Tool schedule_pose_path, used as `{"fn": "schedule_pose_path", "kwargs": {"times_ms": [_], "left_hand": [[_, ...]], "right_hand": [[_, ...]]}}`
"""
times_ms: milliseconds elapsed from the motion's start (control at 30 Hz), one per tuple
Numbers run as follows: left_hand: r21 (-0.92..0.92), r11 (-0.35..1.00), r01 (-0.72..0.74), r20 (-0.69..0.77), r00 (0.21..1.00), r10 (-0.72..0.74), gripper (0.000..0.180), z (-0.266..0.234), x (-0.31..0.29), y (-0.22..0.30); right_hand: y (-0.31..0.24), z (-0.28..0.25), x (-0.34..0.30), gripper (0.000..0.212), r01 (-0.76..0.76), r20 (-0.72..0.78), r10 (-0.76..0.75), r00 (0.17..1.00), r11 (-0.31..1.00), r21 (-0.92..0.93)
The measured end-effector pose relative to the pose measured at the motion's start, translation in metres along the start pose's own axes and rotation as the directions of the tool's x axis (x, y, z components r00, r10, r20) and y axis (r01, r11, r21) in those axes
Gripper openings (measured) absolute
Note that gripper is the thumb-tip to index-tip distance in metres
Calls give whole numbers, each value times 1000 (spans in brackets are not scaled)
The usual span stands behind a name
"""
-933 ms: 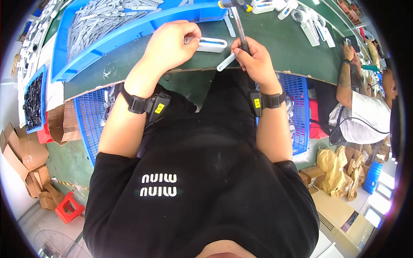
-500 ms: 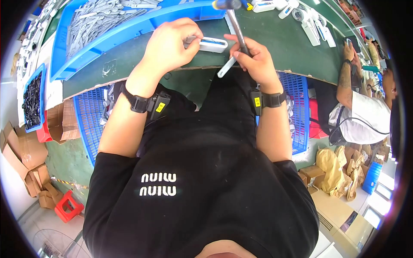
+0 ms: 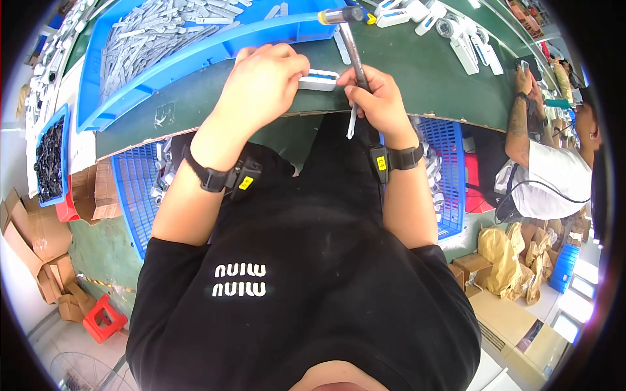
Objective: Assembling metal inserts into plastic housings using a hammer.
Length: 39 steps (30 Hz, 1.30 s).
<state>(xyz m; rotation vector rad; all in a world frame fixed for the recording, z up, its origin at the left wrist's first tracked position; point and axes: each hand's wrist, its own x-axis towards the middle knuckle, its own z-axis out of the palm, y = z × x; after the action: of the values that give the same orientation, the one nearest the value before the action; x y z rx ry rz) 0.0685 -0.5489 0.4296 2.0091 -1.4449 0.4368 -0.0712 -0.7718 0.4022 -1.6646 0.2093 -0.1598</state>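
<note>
A slim white plastic housing with a blue inner strip (image 3: 318, 80) lies at the green worktable's near edge. My left hand (image 3: 264, 81) has its fingers curled closed on the housing's left end, with the fingertips hidden behind the hand. In my right hand (image 3: 378, 101) is a hammer (image 3: 355, 55), its head up and away from me. The same hand also holds a thin pale grey strip (image 3: 352, 125), which points down toward me. My right index fingertip is at the housing's right end.
A blue tray (image 3: 215, 42) heaped with grey strips stands far left on the worktable (image 3: 417, 72). White scale-like devices (image 3: 463, 49) lie far right. Blue baskets (image 3: 134, 195) flank my legs. A smaller tray of black parts (image 3: 52, 156) sits left. Another person (image 3: 554, 169) works at right.
My right hand has come left and its index finger now reaches the housing. The grey strip has swung more upright. My left hand has shifted slightly toward me, its fingers curled over more.
</note>
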Motion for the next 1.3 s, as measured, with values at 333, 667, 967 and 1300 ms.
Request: {"fn": "schedule_pose_path", "kwargs": {"times_ms": [333, 667, 967, 1300], "left_hand": [[35, 985, 168, 37, 985, -170, 4, 15, 9, 23], [-72, 997, 8, -25, 1000, -10, 4, 23, -5, 16], [-26, 999, 19, 67, 998, -17, 10, 18, -1, 17], [-58, 997, 54, -79, 995, -58, 23, 16, -4, 16]], "right_hand": [[1, 3, 1, 23, 73, 19, -72, 997, 996, -54], [3, -3, -2, 23, 11, 22, -11, 1000, 1000, -16], [4, -12, 3, 19, 35, -94, -18, 995, 983, 180], [11, -15, 3, 23, 43, -102, -23, 995, 978, 202]]}}
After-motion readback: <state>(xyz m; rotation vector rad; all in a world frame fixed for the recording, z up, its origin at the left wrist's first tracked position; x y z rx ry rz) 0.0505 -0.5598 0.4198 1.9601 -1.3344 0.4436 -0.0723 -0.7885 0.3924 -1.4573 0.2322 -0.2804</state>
